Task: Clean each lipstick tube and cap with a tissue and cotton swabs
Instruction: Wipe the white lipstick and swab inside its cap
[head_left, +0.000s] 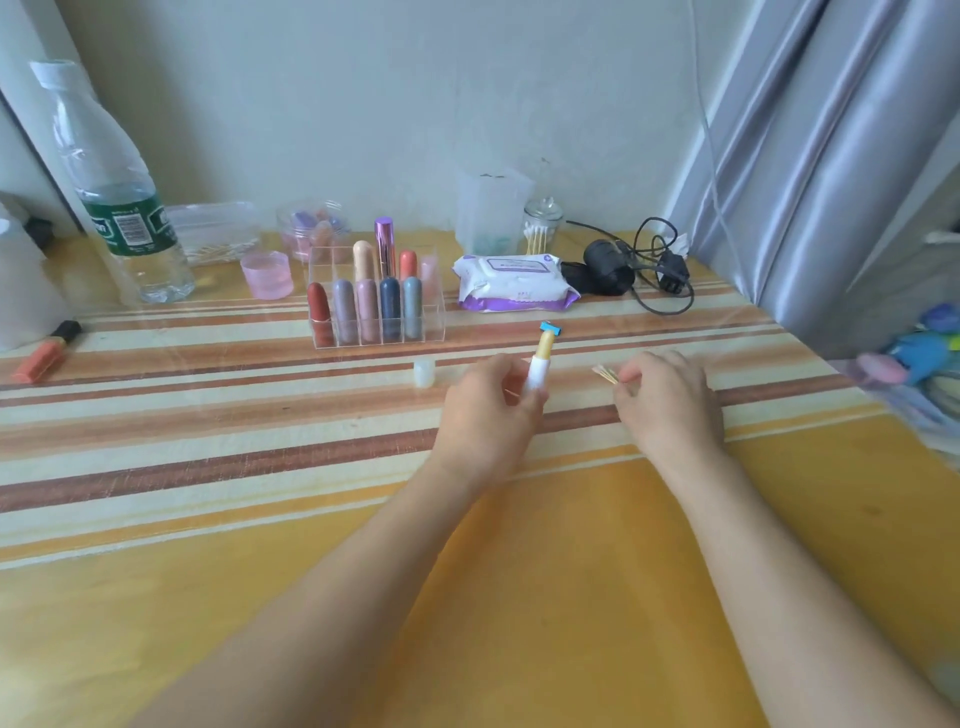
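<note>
A: Whereabouts of lipstick tube (540, 364)?
B: Upright above table (260, 597), clamped in left hand (488, 410); cap (424, 373) lying nearby, off. Pinched in right hand (667, 405): cotton swabs (605, 374).
A: Handling?
B: Probably light, stiff, slick; best gripped low on barrel.

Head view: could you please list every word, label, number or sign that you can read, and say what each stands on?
None can be read outright.
Water bottle, green label: white print and a barcode, too blurred to read.
Wipes pack, purple-framed label: print too small to read.
Lipstick tube in the left hand: no lettering visible.
</note>
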